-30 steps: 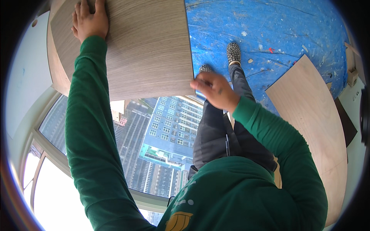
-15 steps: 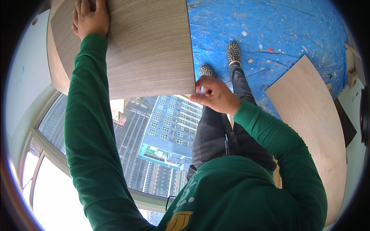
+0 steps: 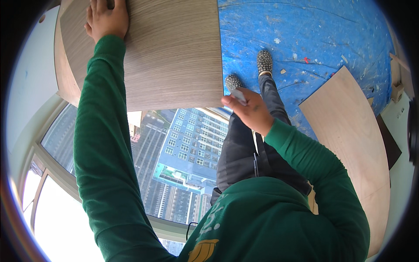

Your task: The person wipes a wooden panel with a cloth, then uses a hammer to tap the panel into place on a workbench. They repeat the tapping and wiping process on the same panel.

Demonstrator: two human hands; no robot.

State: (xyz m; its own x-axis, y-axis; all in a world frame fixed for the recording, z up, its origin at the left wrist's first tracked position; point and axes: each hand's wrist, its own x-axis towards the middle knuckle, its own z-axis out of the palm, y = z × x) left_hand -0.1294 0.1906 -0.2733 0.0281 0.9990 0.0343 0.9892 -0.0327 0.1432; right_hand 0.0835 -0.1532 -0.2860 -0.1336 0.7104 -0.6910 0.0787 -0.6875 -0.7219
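Observation:
A wood-grain board [image 3: 174, 56] fills the upper left, its straight right edge above the blue floor covering. My left hand [image 3: 107, 19] lies on the board's face near its far left part, fingers stretched forward and apart; their tips are cut off by the frame. Just off the board's near right corner, my right hand [image 3: 253, 111] is closed with a small flat whitish piece [image 3: 238, 96] pinched between thumb and fingers. Exactly what that piece is, I cannot make out. A narrow pale strip [image 3: 255, 143] shows below that hand, against my dark trousers.
Blue sheeting [image 3: 314, 26], with paint spots and scraps, covers the floor. A curved-looking light plywood panel [image 3: 349, 144] leans at the right beside a dark brown piece [image 3: 389, 139]. Windows [image 3: 174, 153] with tall buildings outside lie below the board. My shoes [image 3: 264, 62] stand on the sheeting.
My right hand has come away from the board's near right corner and turned, bringing the whitish piece into sight. My left hand stays on the board, slightly shifted right in view.

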